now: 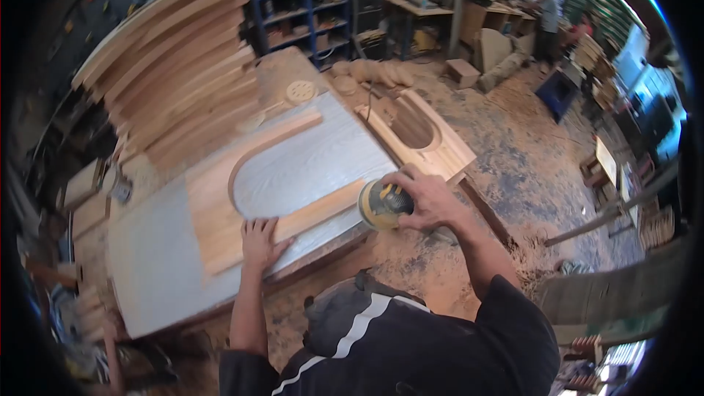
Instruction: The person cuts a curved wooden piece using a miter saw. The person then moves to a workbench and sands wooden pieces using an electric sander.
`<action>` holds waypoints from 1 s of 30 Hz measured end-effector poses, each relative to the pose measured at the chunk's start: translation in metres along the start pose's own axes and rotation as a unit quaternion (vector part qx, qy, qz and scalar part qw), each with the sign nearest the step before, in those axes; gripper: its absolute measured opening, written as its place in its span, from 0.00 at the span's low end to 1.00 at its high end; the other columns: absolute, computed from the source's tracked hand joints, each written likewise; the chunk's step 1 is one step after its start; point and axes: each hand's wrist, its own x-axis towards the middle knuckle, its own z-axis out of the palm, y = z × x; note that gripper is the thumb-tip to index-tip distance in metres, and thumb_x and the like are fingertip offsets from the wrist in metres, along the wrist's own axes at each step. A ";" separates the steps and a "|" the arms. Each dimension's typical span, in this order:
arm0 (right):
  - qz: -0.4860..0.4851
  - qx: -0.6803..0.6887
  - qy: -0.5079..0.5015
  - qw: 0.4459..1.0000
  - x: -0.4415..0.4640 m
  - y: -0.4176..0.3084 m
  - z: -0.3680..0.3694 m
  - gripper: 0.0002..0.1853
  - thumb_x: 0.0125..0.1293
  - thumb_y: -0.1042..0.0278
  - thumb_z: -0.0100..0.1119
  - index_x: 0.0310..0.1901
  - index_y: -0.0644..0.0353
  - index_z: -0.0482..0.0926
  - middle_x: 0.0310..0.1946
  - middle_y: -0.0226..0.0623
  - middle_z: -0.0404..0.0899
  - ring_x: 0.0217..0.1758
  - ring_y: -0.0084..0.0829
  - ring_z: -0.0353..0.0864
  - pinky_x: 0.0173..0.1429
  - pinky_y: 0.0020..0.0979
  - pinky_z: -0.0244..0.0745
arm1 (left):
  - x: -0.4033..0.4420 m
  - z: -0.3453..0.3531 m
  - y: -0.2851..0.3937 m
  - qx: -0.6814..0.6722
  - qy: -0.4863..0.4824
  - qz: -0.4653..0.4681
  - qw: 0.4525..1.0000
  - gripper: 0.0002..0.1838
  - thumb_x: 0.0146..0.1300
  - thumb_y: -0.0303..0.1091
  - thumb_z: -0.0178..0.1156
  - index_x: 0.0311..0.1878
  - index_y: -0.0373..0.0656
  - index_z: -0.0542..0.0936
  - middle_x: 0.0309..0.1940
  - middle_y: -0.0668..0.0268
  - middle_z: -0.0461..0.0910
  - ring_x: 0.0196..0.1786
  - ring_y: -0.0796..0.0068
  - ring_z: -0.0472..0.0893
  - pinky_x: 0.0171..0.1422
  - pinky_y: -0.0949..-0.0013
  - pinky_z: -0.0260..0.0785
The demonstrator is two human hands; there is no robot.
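Observation:
A pale wooden U-shaped panel [214, 209] lies on the grey-topped worktable [150, 249]. My left hand [262, 243] rests on the panel's near arm, palm down with the fingers spread. In my right hand [427, 196] is a black and yellow power sander [384, 205], gripped from above. The sander is at the right end of that near arm, by the table's edge. Its underside is hidden, so I cannot tell whether the pad touches the wood.
Curved boards [180, 51] are stacked high at the back left. A perforated sanding disc [301, 91] lies near the table's far edge. Another panel with an oval cutout [447, 148] stands beyond. Sawdust covers the floor. A person [548, 22] stands far back right.

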 end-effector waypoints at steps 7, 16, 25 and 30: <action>-0.048 -0.021 -0.057 0.997 0.077 -0.004 0.007 0.41 0.46 0.55 0.75 0.67 0.42 0.75 0.52 0.45 0.79 0.53 0.52 0.85 0.56 0.48 0.82 | 0.005 0.004 0.005 -0.011 0.006 -0.039 0.999 0.41 0.56 0.69 0.72 0.63 0.47 0.85 0.55 0.59 0.82 0.64 0.54 0.75 0.80 0.47 0.57; 0.016 -0.058 -0.107 0.992 0.127 -0.005 0.025 0.42 0.47 0.54 0.72 0.68 0.44 0.74 0.53 0.48 0.81 0.58 0.52 0.84 0.61 0.48 0.80 | 0.001 0.005 0.014 -0.002 -0.021 -0.075 0.997 0.42 0.56 0.73 0.70 0.64 0.50 0.85 0.55 0.59 0.84 0.67 0.58 0.76 0.79 0.46 0.56; 0.128 -0.107 -0.099 0.981 0.126 -0.020 0.058 0.39 0.54 0.50 0.74 0.70 0.41 0.72 0.59 0.52 0.78 0.60 0.57 0.85 0.64 0.50 0.81 | -0.002 0.001 0.010 -0.036 0.006 -0.059 0.998 0.39 0.57 0.67 0.73 0.65 0.50 0.84 0.54 0.58 0.83 0.65 0.57 0.75 0.77 0.43 0.56; 0.131 -0.132 -0.093 0.978 0.133 -0.026 0.064 0.37 0.55 0.52 0.73 0.68 0.43 0.73 0.58 0.52 0.78 0.61 0.55 0.84 0.63 0.50 0.81 | -0.006 -0.003 -0.016 -0.028 -0.046 -0.001 0.999 0.42 0.57 0.64 0.74 0.69 0.48 0.80 0.57 0.57 0.81 0.67 0.55 0.74 0.82 0.41 0.52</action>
